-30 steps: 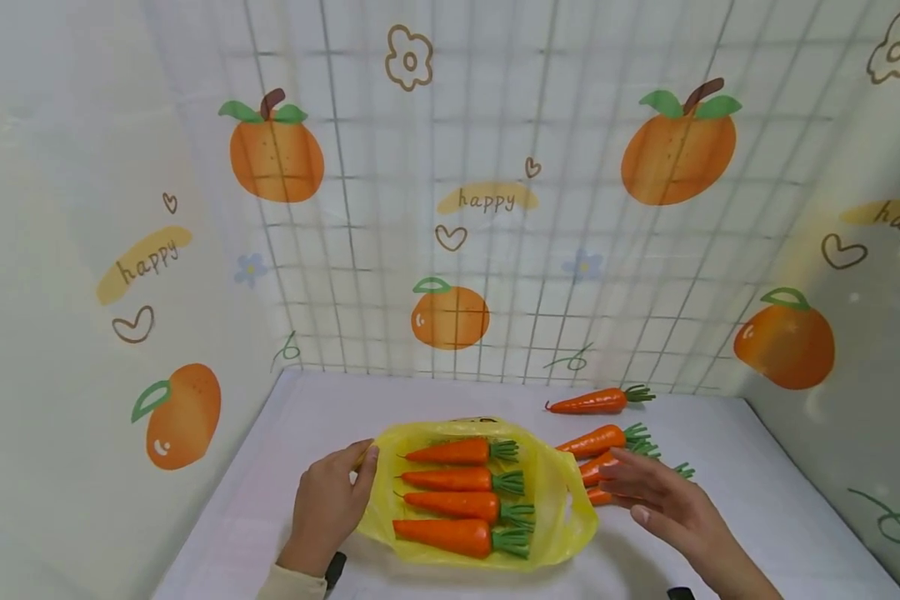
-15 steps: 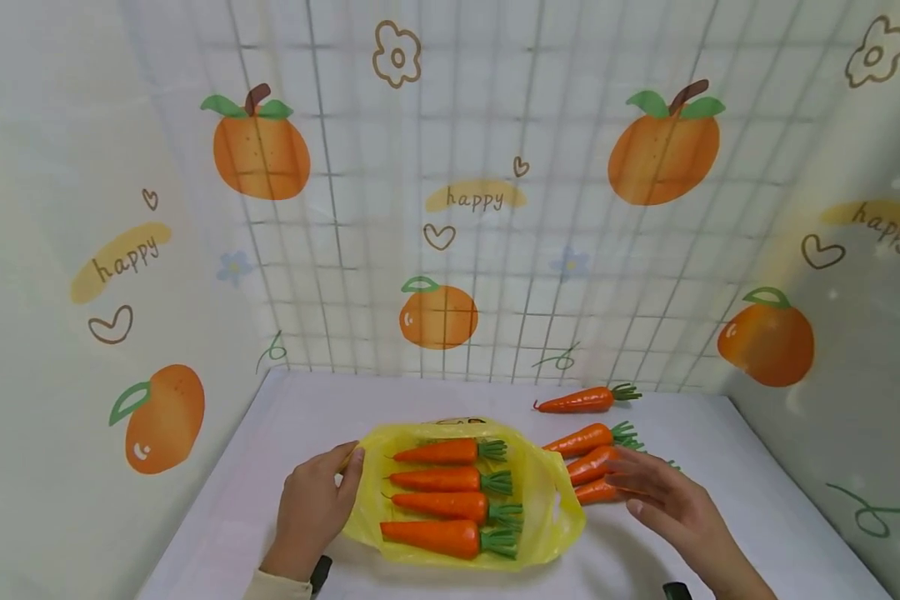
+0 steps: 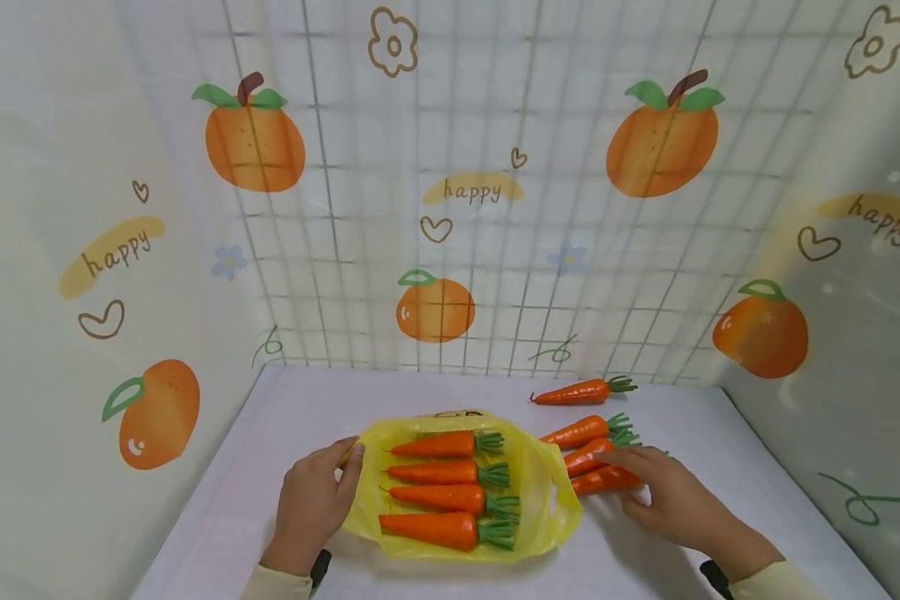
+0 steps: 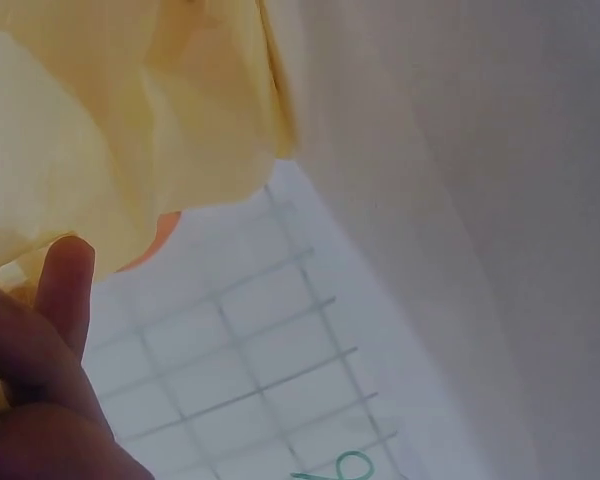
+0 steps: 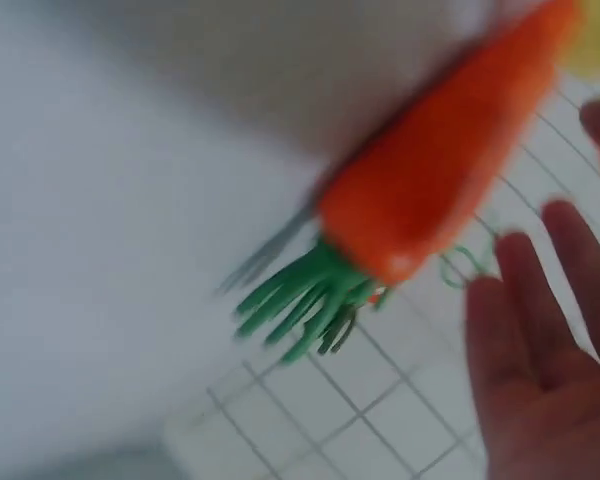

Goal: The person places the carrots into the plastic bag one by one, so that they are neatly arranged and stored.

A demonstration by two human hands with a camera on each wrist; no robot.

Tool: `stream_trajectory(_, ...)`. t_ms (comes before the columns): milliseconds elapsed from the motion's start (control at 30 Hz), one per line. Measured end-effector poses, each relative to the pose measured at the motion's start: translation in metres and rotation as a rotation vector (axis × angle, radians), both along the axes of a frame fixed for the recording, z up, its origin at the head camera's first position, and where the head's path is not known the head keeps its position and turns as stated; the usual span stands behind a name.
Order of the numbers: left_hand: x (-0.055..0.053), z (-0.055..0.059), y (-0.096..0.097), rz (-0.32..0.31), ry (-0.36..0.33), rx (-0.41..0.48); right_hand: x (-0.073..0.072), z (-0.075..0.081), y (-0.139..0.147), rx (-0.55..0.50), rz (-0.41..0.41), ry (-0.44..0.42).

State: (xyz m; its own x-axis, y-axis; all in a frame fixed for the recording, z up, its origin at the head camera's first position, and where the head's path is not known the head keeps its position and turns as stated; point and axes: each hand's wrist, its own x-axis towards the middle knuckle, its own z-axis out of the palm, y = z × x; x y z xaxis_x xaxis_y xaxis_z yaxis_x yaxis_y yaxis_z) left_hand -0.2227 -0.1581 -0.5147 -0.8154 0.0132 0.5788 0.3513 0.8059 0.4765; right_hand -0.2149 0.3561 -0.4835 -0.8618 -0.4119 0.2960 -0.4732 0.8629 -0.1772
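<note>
A yellow plastic bag (image 3: 528, 467) lies with its mouth spread wide, several carrots (image 3: 435, 498) with green stem ends side by side in it. My left hand (image 3: 311, 496) pinches the bag's left edge; the left wrist view shows its fingers (image 4: 68, 290) against the crumpled plastic. To the right of the bag, my right hand (image 3: 671, 496) reaches over the nearest loose carrot (image 3: 603, 480). In the right wrist view that carrot (image 5: 435, 160) lies beside the extended fingers (image 5: 495, 330), which are apart from it.
Behind that carrot lie two more carrots, a middle one (image 3: 587, 457) and a farther one (image 3: 581, 432). Another carrot (image 3: 573, 392) lies near the back wall. Patterned cloth over a wire grid (image 3: 487, 275) encloses the white table (image 3: 307, 392) at the back and sides.
My right hand has moved lower and turned over the nearest loose carrot. The left hand keeps its pinch on the bag. The head view has shifted slightly.
</note>
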Motion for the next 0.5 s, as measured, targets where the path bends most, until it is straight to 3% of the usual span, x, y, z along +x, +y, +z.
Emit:
stream_trajectory(267,-0.002,0.002,0.000,-0.011,-0.017,0.003,-0.024,0.000,0.027,0.411,0.221,0.141)
stream_trajectory(500,-0.002,0.000,0.001,0.017,-0.021,-0.008,-0.033,-0.007,0.039,0.545,0.345,0.121)
